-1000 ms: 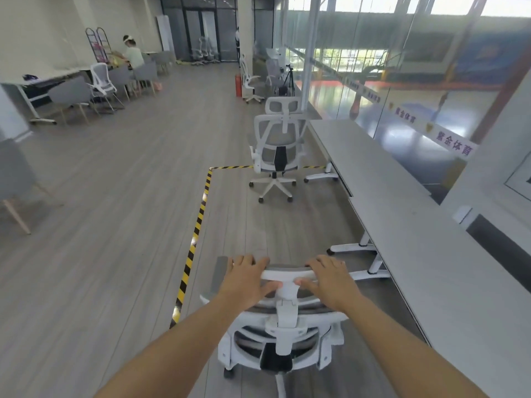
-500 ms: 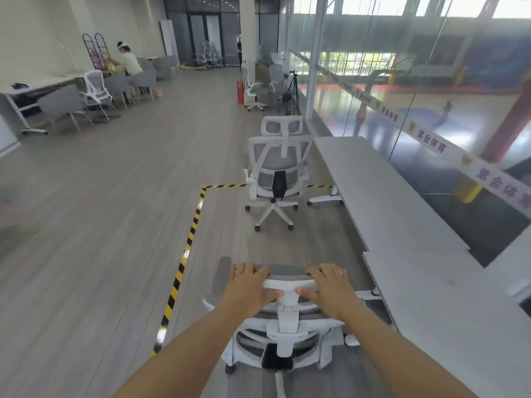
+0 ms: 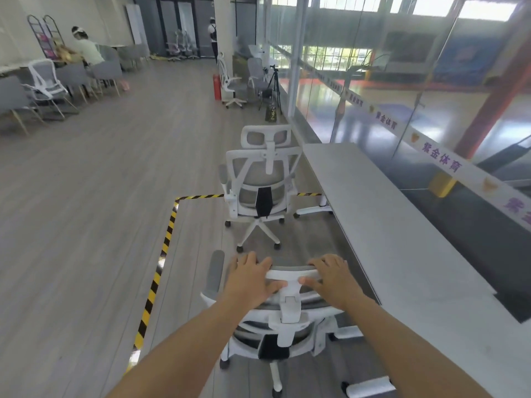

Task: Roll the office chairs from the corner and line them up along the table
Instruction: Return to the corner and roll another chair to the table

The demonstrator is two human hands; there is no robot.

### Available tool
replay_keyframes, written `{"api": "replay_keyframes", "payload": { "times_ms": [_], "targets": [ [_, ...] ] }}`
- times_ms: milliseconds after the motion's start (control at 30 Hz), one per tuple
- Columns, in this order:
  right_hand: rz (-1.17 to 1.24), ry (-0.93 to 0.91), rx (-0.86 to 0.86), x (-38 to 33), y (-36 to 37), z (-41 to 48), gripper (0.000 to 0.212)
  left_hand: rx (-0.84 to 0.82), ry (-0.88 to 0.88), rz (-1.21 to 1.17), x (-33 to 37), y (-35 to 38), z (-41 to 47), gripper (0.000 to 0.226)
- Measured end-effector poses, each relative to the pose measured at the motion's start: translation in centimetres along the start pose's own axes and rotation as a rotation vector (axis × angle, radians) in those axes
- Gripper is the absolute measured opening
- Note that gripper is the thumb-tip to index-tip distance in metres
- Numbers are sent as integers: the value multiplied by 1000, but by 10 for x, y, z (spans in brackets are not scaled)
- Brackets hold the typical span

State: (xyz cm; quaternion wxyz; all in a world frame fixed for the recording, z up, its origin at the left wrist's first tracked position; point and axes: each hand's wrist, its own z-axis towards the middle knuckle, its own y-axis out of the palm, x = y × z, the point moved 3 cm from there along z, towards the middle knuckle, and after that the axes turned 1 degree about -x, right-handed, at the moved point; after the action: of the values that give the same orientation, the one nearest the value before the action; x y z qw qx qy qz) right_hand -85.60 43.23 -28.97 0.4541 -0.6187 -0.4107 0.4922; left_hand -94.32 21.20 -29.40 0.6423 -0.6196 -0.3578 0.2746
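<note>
A white office chair with grey mesh point(image 3: 288, 317) stands right in front of me, its back toward me. My left hand point(image 3: 250, 278) grips the left side of its headrest and my right hand point(image 3: 334, 278) grips the right side. A second white office chair point(image 3: 263, 182) stands a little ahead, beside the far end of the long grey table point(image 3: 402, 242) that runs along my right. Both chairs are left of the table, backs facing me.
Yellow-black floor tape point(image 3: 159, 262) runs along my left and crosses behind the far chair. A glass wall point(image 3: 373, 90) lines the right. More chairs point(image 3: 232, 81) and a tripod point(image 3: 273, 87) stand further back. People sit at tables at far left point(image 3: 86, 50).
The chair in my hands has rolled forward along the table, so the second chair now looks much nearer. Both hands keep their hold on the headrest.
</note>
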Motion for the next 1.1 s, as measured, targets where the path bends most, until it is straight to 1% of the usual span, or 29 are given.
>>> {"api": "replay_keyframes", "payload": {
  "times_ms": [100,267,400,533,633,767,933,1000,1100],
  "targets": [
    [29,-3,-28,12,-8,49,75,9,-4,3,-11,-2,51,67],
    [65,-32,-39,38,-24,136,76,3,-23,38,-27,-7,136,76],
    [64,-65,-59,61,-37,199,79,-27,-66,34,-31,-9,197,79],
    [26,-76,-74,89,-52,252,75,-46,-105,-27,-22,-16,254,78],
    [-19,-95,-76,109,-62,286,71,-23,-113,-33,-16,-18,288,78],
    [-25,-88,-42,125,-70,317,70,0,-109,-1,-13,-17,320,78],
    [17,-45,55,133,-70,326,68,-43,-92,8,-8,-16,351,81],
    [5,-38,72,133,-69,322,66,-63,-50,11,-4,-22,359,81],
    [-8,-37,83,132,-78,310,60,-72,83,11,8,-30,366,72]
  ]
}}
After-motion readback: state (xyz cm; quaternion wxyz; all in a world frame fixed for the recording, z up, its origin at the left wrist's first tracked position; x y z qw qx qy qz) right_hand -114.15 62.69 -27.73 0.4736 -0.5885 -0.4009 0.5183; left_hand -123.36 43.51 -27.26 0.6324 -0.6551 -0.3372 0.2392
